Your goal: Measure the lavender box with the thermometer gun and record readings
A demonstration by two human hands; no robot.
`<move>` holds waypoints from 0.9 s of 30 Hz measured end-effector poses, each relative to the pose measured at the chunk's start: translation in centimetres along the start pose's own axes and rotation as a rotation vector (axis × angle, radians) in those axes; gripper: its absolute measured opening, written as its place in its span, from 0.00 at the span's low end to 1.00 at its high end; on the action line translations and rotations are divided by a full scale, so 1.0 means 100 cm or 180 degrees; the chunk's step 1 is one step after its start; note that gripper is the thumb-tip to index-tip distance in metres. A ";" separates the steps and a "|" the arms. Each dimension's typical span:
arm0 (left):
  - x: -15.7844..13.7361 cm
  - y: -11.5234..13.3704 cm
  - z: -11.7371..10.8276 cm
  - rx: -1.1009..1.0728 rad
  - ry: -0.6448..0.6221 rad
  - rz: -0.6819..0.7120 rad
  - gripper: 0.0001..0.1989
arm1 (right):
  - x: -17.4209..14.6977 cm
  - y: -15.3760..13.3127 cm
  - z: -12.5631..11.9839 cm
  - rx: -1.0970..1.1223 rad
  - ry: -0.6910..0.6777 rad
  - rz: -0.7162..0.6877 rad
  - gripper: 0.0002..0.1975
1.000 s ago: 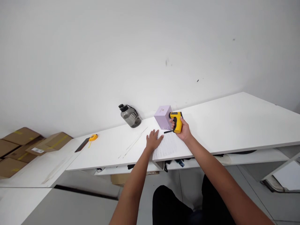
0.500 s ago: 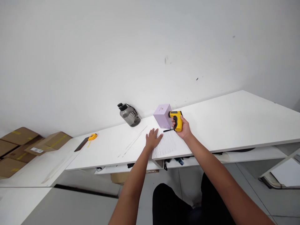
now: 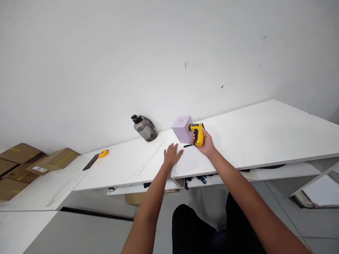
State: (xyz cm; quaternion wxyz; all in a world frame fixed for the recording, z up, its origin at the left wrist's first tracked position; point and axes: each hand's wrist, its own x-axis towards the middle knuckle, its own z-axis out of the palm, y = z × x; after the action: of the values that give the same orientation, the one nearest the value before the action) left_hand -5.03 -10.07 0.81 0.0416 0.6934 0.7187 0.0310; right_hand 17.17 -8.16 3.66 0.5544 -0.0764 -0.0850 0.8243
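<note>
My right hand (image 3: 207, 143) is wrapped round the grip of a yellow and black infrared thermometer (image 3: 199, 137). Its black nose points left, close to the side of a lilac box (image 3: 182, 129); I cannot tell whether they touch. My left hand (image 3: 171, 155) lies flat with fingers spread, at the left edge of a sheet of paper (image 3: 188, 161) covered in rows of writing. A thin black pen-like thing (image 3: 188, 145) lies at the paper's top edge, below the box, its right end near the thermometer's grip.
A grey see-through water bottle (image 3: 146, 130) with a black cap stands by the wall. Farther left on the white table (image 3: 265, 137) are an orange tape measure (image 3: 103, 153) and a dark flat strip (image 3: 90, 162). Cardboard boxes (image 3: 57, 158) are stacked at far left. An under-shelf (image 3: 293, 171) holds assorted things.
The view has shifted slightly. The right hand still grips the thermometer beside the box, and the left hand stays spread on the paper's edge.
</note>
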 end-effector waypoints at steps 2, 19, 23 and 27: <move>0.000 0.000 0.000 -0.0025 -0.0033 -0.0019 0.36 | 0.000 0.000 0.001 -0.0038 0.0016 0.0018 0.20; -0.001 0.001 -0.001 -0.0028 -0.0059 -0.0027 0.36 | 0.001 0.000 -0.004 -0.0078 -0.0031 0.0067 0.17; -0.001 0.001 -0.001 -0.0039 -0.0042 -0.0022 0.35 | -0.002 0.000 0.000 -0.0083 0.0022 0.0013 0.19; -0.002 0.002 -0.002 -0.0087 -0.0065 -0.0014 0.36 | -0.004 0.000 0.002 -0.0114 0.0084 -0.0005 0.21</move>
State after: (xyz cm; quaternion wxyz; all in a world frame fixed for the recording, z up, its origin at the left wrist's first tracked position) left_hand -4.87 -10.23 1.07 0.0584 0.6914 0.7193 0.0337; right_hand 17.22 -8.57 3.90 0.5547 -0.0972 -0.0925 0.8211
